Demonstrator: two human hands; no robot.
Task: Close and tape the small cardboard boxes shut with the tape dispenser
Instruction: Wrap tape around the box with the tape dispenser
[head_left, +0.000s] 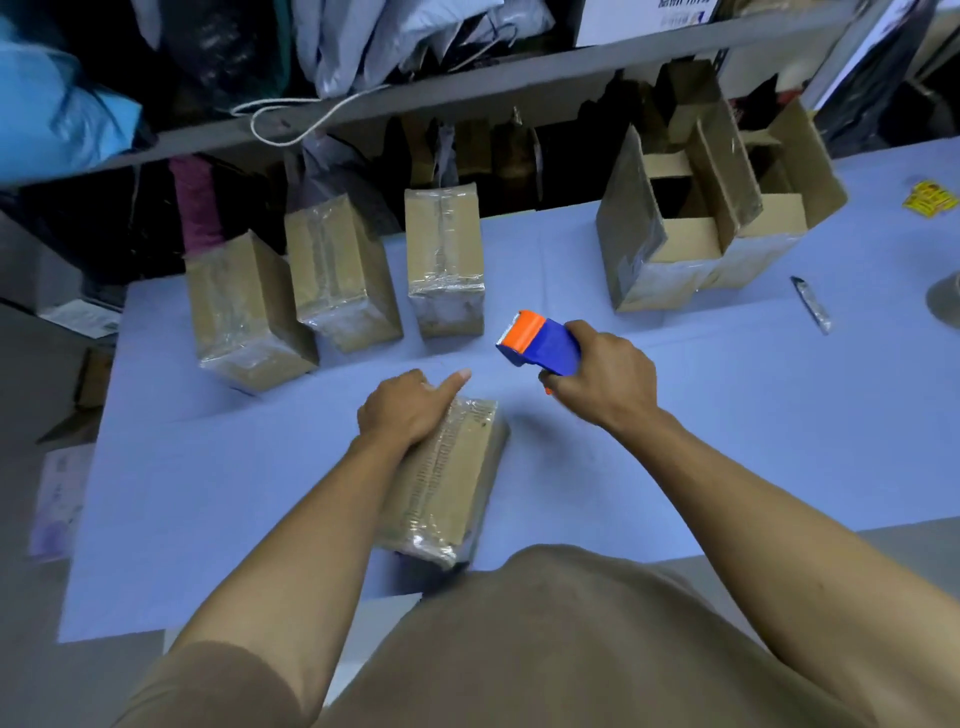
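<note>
Four taped boxes (447, 467), no legible labels

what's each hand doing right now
Left hand: rests on the taped box, index finger extended.
Right hand: grips the tape dispenser.

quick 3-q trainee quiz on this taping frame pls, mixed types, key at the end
1. True or false: the right hand grips the blue and orange tape dispenser in the air, clear of the box.
2. How many taped boxes stand in the row at the far left of the blue table? A) two B) three C) five
3. Fill in: the left hand rests on the far end of the nearest taped box, with the index finger ____.

Key: 1 true; 2 B, namely the left box, the middle box and the right box; 3 extended.
</note>
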